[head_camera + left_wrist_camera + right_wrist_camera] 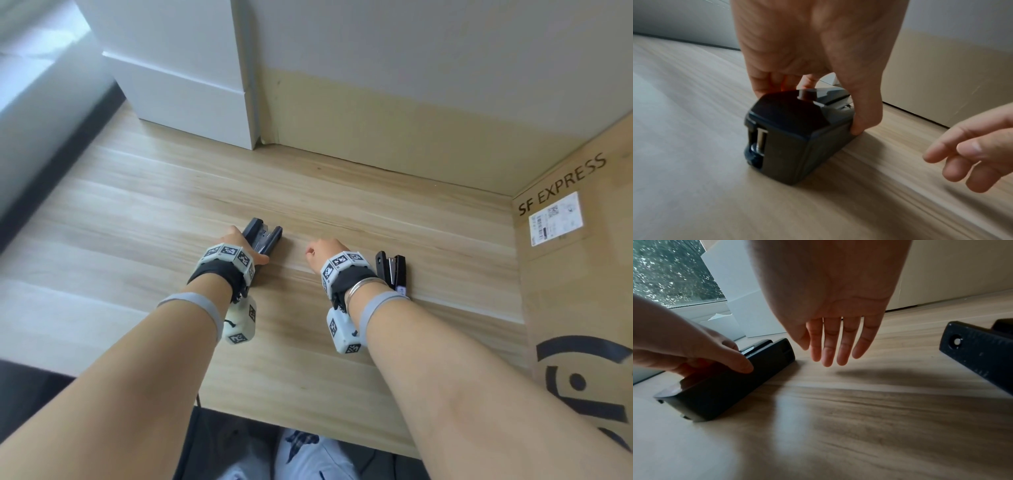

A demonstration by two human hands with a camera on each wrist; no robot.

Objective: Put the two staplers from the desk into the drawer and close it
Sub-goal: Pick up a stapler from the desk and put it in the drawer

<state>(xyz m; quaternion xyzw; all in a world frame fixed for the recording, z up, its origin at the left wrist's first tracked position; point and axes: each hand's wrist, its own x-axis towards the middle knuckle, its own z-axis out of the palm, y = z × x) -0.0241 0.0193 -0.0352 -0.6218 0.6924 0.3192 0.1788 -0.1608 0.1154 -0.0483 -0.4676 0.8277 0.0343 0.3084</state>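
Two black staplers lie on the wooden desk (pixel 342 212). My left hand (pixel 239 245) grips the larger stapler (pixel 265 238) (pixel 793 139) (pixel 731 382), thumb on one side and fingers on the other; it rests on the desk. My right hand (pixel 323 253) (pixel 830 340) hovers just above the desk between the two staplers, fingers straight and holding nothing. The smaller stapler (pixel 394 272) (pixel 980 352) lies just right of my right wrist. No drawer is in view.
A white box (pixel 191 89) stands at the back left against the wall. A tall cardboard SF EXPRESS box (pixel 579 260) borders the desk on the right. The desk's front edge (pixel 308 428) is near my body.
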